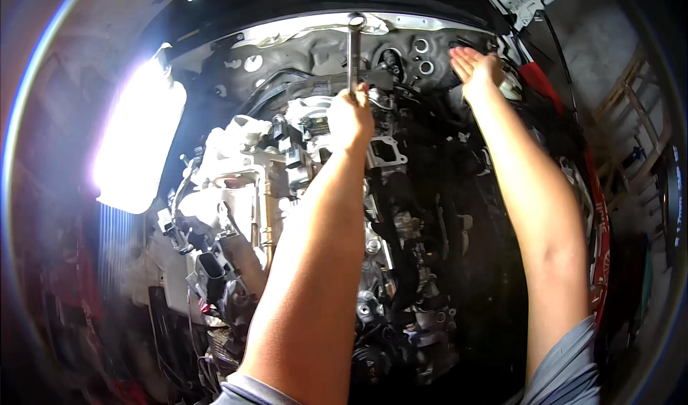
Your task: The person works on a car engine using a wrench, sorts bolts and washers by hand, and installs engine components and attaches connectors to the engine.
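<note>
My left hand (350, 118) is closed round the lower end of a metal ring-end wrench (354, 57) above the far part of the engine. The wrench stands out away from me, its ring in front of the pale strip at the back of the engine bay. At the right rear, my right hand (478, 72) is raised with its fingers stretched out and nothing visible in it. Below my arms lies the partly stripped engine (373, 247), with an open flange with a light gasket face (387, 151) just right of my left wrist.
A bright work lamp (140, 140) glares over the left side. Wiring connectors and a brown-gold pipe (266, 215) lie left of my left forearm. Red cloth or cover (602, 254) edges the right side, and a wooden frame (631, 118) stands beyond it.
</note>
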The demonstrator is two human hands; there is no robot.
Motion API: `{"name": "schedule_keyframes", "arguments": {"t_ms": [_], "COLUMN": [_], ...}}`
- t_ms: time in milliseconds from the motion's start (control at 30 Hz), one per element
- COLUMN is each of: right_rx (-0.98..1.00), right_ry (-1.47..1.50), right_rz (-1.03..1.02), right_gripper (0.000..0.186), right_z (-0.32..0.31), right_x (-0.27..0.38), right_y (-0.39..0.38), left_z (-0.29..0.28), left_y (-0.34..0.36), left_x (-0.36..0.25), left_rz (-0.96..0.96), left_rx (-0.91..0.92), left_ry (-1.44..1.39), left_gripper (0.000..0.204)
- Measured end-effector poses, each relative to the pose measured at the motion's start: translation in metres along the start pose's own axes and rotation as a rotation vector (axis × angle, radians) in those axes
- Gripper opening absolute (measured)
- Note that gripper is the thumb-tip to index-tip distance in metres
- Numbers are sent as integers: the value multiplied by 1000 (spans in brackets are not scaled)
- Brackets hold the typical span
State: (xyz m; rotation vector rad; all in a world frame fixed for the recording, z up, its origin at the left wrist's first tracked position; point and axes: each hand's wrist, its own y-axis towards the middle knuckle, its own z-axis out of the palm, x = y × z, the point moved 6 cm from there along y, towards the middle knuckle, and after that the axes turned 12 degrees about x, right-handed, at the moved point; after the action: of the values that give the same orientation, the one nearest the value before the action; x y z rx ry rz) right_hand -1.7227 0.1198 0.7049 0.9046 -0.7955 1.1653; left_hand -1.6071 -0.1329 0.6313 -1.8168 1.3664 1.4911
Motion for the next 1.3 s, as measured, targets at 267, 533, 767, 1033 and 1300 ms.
{"name": "schedule_keyframes", "arguments": {"t_ms": [267, 533, 767, 1033, 1300], "right_rx": [493, 272, 771, 311, 413], "right_ry": [100, 50, -518, -63, 302], "right_rz": [159, -29, -68, -165, 60], "right_gripper": [35, 45, 68, 57, 40], "right_z": [208, 168, 251, 197, 159], "right_x": [-33, 5, -42, 58, -3], "right_y": [-57, -9, -143, -73, -90], "left_z": [-7, -2, -17, -9, -23], "left_y": [-5, -2, 5, -20, -32], "left_x": [9, 11, 31, 25, 27], "left_rz": [-62, 4, -92, -11, 133], "left_rx": [-9, -57, 25, 120, 49], "left_ry": [-107, -42, -303, -67, 157], "left_gripper": [35, 31, 32, 78, 86]}}
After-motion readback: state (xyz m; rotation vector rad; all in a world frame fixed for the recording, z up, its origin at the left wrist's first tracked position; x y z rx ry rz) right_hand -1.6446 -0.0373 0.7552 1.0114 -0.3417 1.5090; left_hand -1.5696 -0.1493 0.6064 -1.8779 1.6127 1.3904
